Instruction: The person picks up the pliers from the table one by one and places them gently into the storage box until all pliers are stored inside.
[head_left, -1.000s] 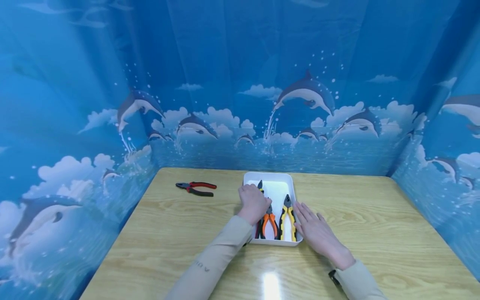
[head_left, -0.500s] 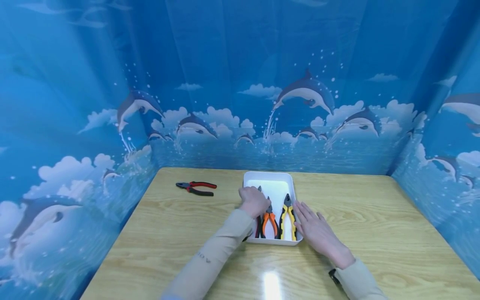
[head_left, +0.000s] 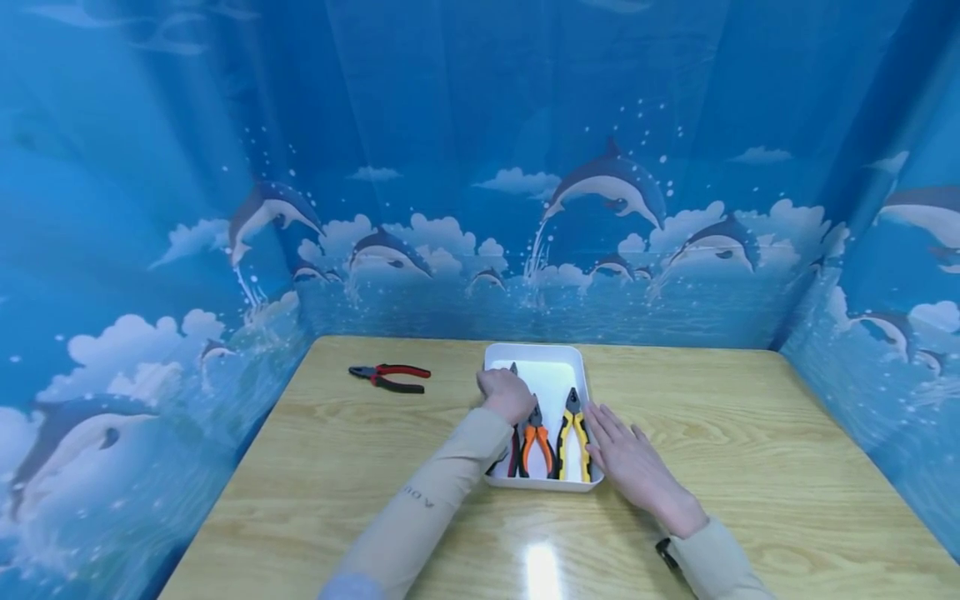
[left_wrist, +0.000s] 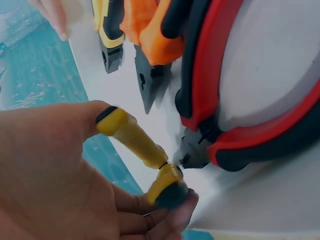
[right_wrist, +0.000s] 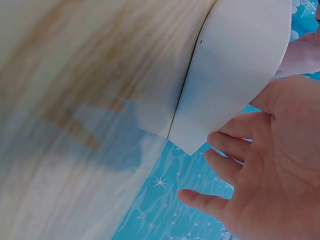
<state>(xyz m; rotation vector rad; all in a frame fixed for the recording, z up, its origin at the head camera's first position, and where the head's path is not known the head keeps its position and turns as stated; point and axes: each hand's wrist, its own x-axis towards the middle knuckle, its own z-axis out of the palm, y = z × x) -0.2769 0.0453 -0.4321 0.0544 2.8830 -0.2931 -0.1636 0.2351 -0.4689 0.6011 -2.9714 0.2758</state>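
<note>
White tray [head_left: 542, 360] holds three pliers side by side; left hand [head_left: 507, 394] pinches a small yellow-handled tool [left_wrist: 134, 137] at the tray's left side, just above the red pliers [left_wrist: 215, 85]. Right hand [head_left: 628, 458] lies flat, fingers straight and slightly apart, against the tray's right wall. Likely risk — the thin tool snags the packed pliers or slips from the pinch; open table [head_left: 750, 433] on both sides, black-red pliers [head_left: 388, 377] well left.

A tray [head_left: 543, 357] sits on the table [head_left: 750, 450] at centre, toward twelve o'clock. Three pliers [head_left: 537, 443] lie in it side by side. The left hand [head_left: 507, 393] is over the tray's nine o'clock edge; the right hand [head_left: 626, 457] rests on the table at its three o'clock side. Another pair of pliers [head_left: 390, 377] lies well apart at ten o'clock.
</note>
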